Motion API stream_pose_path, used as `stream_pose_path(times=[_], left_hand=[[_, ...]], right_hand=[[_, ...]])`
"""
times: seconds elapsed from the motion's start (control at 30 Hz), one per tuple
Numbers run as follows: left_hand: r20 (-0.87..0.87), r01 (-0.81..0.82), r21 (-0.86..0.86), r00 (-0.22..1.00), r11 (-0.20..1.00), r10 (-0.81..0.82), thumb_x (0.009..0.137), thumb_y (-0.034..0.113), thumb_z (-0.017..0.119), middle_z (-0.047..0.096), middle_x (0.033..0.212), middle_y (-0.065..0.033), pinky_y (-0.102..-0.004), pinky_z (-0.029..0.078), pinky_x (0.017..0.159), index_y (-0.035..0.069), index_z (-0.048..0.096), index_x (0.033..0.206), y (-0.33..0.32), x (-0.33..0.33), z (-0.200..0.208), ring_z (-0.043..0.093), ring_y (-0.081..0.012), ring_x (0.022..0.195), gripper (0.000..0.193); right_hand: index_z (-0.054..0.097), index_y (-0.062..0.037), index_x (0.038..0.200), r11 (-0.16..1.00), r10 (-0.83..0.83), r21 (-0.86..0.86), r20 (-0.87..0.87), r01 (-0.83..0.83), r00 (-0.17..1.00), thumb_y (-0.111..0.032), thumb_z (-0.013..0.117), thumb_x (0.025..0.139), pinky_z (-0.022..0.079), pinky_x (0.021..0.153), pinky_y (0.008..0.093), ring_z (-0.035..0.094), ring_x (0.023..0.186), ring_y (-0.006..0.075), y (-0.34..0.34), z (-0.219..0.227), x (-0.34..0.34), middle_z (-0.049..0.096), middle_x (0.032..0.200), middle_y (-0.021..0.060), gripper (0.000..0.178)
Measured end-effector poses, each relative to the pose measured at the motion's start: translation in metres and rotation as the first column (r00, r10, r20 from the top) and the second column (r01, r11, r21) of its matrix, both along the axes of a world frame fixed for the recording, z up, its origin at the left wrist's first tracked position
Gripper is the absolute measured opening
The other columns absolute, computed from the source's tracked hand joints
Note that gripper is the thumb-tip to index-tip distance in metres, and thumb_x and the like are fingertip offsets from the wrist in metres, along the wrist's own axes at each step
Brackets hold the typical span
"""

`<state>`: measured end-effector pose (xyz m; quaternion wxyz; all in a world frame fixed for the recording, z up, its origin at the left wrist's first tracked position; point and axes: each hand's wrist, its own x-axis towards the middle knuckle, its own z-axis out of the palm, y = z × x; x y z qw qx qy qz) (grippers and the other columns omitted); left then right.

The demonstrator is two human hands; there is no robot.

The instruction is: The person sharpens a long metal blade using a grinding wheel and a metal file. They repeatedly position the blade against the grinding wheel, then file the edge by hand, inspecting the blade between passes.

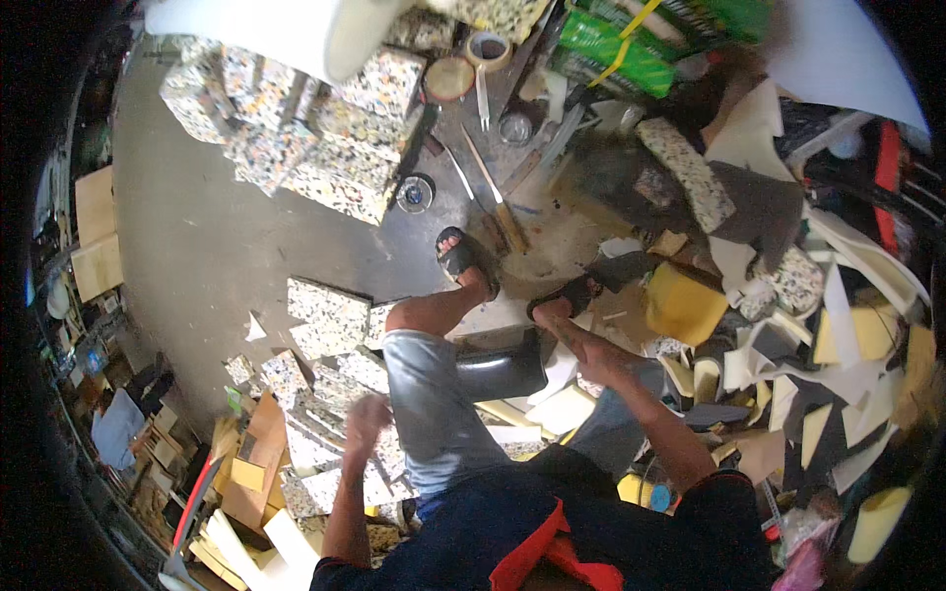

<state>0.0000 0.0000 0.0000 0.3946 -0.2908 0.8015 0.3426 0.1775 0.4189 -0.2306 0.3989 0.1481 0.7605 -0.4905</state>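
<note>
My left hand (pixel 367 426) is beside my left thigh, above a heap of speckled foam pieces (pixel 320 394). It is blurred, and whether it touches the foam cannot be made out. By my right knee is my right hand (pixel 599 362), overlapping the lower leg in the picture; its fingers do not show clearly. Between my legs a dark, shiny curved object (pixel 500 366) lies over pale foam strips (pixel 562 409). Ahead of my sandalled feet, a wooden-handled tool (pixel 509 227) and a thin blade-like tool (pixel 458 172) rest on the floor.
Speckled foam blocks (pixel 345 148) are piled at the far left. Rolls of tape (pixel 488 49) and a round tin-like dish (pixel 415 194) are ahead. Green packages (pixel 621 54) stand at the far right. Foam offcuts (pixel 838 345) crowd the right, with a yellow foam block (pixel 685 303) nearer.
</note>
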Motion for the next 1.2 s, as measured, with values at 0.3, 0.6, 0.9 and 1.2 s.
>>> stream_pose_path(times=[0.3, 0.6, 0.9, 1.2], left_hand=[[-0.262, -0.355, 0.129, 0.888, 0.926, 0.377, 0.099, 0.035, 0.059, 0.069, 0.104, -0.0156, -0.0342, 0.053, 0.077, -0.002, 0.061, 0.119, 0.057, -0.042, -0.432, 0.067, -0.0229, 0.095, 0.042], [-0.405, 0.277, 0.273, 0.902, 0.921, -0.151, 0.096, 0.033, 0.065, 0.072, 0.087, -0.0143, -0.0342, 0.053, 0.072, -0.001, 0.067, 0.101, 0.154, -0.102, -0.602, 0.069, -0.019, 0.075, 0.035], [-0.461, 0.276, 0.448, 0.886, 0.85, -0.045, 0.096, 0.027, 0.066, 0.06, 0.071, 0.0014, -0.0294, 0.046, 0.057, 0.006, 0.062, 0.082, 0.173, -0.062, -0.595, 0.055, -0.0097, 0.064, 0.025], [-0.738, 0.221, 0.047, 0.665, 0.974, -0.115, 0.084, 0.025, 0.074, 0.068, 0.068, -0.0171, -0.0426, 0.051, 0.063, -0.001, 0.067, 0.079, 0.169, -0.162, -0.592, 0.068, -0.0333, 0.064, 0.028]], right_hand=[[0.058, 0.0045, 0.105, 0.896, -0.079, 0.443, 0.097, 0.028, 0.992, -0.013, 0.054, 0.09, 0.051, 0.08, 0.0548, 0.064, 0.094, 0.0456, 0.068, -0.304, -0.129, 0.064, 0.094, 0.0278, 0.024], [0.046, 0.0051, 0.134, 0.724, 0.064, 0.675, -0.267, 0.14, 0.962, -0.025, 0.075, 0.082, 0.045, 0.096, 0.0506, 0.06, 0.104, 0.0402, 0.014, -0.392, -0.107, 0.06, 0.112, 0.0235, 0.067], [0.058, 0.0016, 0.119, 0.676, 0.134, 0.675, -0.505, 0.294, 0.853, -0.021, 0.071, 0.081, 0.049, 0.093, 0.0515, 0.056, 0.109, 0.0449, -0.007, -0.376, -0.057, 0.056, 0.118, 0.0245, 0.046], [0.061, 0.0007, 0.112, 0.829, 0.013, 0.503, -0.454, 0.244, 0.891, -0.024, 0.067, 0.088, 0.053, 0.079, 0.0539, 0.065, 0.091, 0.0473, -0.04, -0.345, -0.145, 0.064, 0.102, 0.0291, 0.035]])
